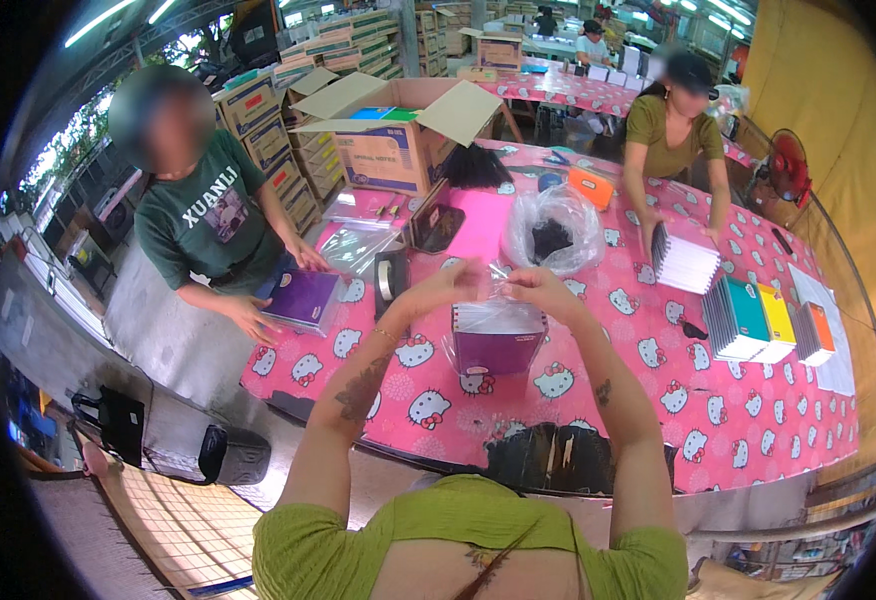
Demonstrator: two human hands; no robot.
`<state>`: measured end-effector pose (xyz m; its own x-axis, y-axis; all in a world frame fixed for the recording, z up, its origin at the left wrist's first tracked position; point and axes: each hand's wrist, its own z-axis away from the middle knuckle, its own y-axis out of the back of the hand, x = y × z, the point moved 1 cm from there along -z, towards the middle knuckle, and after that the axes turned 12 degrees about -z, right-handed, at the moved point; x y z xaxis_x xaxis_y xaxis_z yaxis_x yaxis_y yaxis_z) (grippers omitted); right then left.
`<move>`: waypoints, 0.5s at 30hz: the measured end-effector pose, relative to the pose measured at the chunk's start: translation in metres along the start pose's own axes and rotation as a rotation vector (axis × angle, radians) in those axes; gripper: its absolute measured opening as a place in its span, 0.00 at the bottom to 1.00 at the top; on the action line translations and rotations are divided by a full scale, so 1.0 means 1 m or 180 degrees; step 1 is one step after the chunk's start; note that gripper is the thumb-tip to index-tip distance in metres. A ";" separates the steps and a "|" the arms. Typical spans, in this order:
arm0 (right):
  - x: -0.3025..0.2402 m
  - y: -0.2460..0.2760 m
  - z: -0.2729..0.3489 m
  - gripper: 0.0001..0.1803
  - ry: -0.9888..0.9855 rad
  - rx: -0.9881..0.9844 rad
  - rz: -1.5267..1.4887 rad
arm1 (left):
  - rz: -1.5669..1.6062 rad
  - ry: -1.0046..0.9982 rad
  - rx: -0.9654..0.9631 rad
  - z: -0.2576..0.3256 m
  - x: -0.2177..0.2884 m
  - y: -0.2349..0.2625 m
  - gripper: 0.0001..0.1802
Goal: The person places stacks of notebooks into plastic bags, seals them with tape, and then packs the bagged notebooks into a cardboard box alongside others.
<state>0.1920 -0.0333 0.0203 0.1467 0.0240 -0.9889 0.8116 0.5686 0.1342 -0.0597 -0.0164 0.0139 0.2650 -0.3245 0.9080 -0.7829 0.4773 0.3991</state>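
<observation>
Right in front of me on the table stands a stack of purple spiral notebooks (496, 348) inside a clear plastic bag (496, 316). Above its far end, my left hand (455, 284) and my right hand (543, 291) are close together, with the loose plastic of the bag's mouth pinched between their fingers. The left fingertips look slightly blurred. Just left of the stack, a tape dispenser (390, 281) stands near my left wrist. Behind my right hand sits a large clear plastic bag (558, 225) with something black in it.
At left, a person's hands touch a purple notebook stack (305, 298). A person at right holds white-edged spiral notebooks (683, 258) beside teal (738, 312) and yellow ones (775, 315). An open carton (383, 155), flat clear bags (358, 245) and an orange box (590, 187) lie farther back.
</observation>
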 end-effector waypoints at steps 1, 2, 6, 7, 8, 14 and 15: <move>-0.007 -0.007 0.002 0.27 -0.0059 -0.0074 0.0263 | -0.0649 0.0017 -0.0530 0.009 -0.011 0.004 0.38; -0.012 -0.002 0.011 0.28 -0.0134 -0.0055 0.0548 | -0.0427 -0.0001 -0.0657 0.009 0.002 -0.004 0.39; -0.014 -0.011 0.050 0.27 0.0953 -0.0152 0.0423 | -0.0528 -0.0264 -0.0516 0.031 0.034 -0.016 0.35; -0.033 -0.022 0.063 0.26 0.1102 -0.0092 0.0870 | -0.1147 -0.0539 -0.0295 0.040 0.040 -0.016 0.32; -0.042 -0.027 0.073 0.26 0.1236 0.0001 0.1320 | -0.1756 -0.0829 -0.0099 0.044 0.043 -0.020 0.30; -0.019 -0.041 0.063 0.19 0.1470 0.0296 0.2227 | -0.3065 -0.1938 0.0841 0.065 0.034 -0.055 0.27; -0.017 -0.038 0.059 0.18 0.1329 0.0252 0.2096 | -0.2869 -0.1585 0.0613 0.063 0.032 -0.052 0.26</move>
<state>0.1916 -0.1036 0.0355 0.3998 0.6521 -0.6442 0.6715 0.2701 0.6901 -0.0460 -0.1034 0.0143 0.5675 -0.8157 0.1119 -0.4986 -0.2324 0.8351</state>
